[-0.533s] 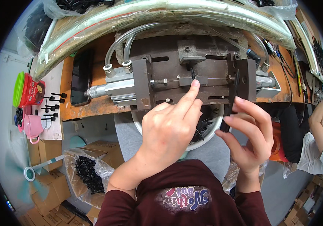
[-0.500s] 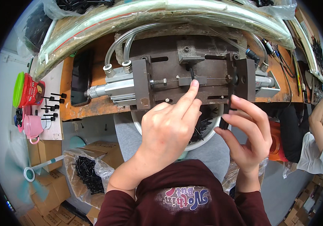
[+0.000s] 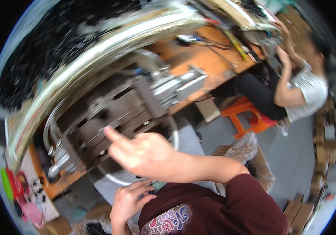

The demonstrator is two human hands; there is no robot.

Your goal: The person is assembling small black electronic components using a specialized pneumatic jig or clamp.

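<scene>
My right hand [image 3: 146,154] reaches across from the right, index finger stretched out and the other fingers bent. Its fingertip is at the small block [image 3: 115,124] in the middle of a brown metal clamping fixture [image 3: 130,105]; blur hides whether it touches. No object shows in that hand. Lower down, my left hand [image 3: 130,199] is in front of my body with its fingers curled together. Something small and dark shows at its fingertips, too blurred to name. Under the fixture a white round basket [image 3: 174,135] rests at my lap, partly behind my right hand.
Air cylinders [image 3: 168,88] with clear hoses flank the fixture on the wooden bench [image 3: 218,49]. A plastic-wrapped edge [image 3: 78,51] curves behind it, with black parts beyond. To the right, a person [image 3: 307,90] sits on an orange stool [image 3: 246,117]. A lined carton [image 3: 254,156] stands below.
The whole view has swung and tilted toward the right. My left hand has left the fixture and drawn back low; my right hand has come to the fixture, without the black piece it held visible.
</scene>
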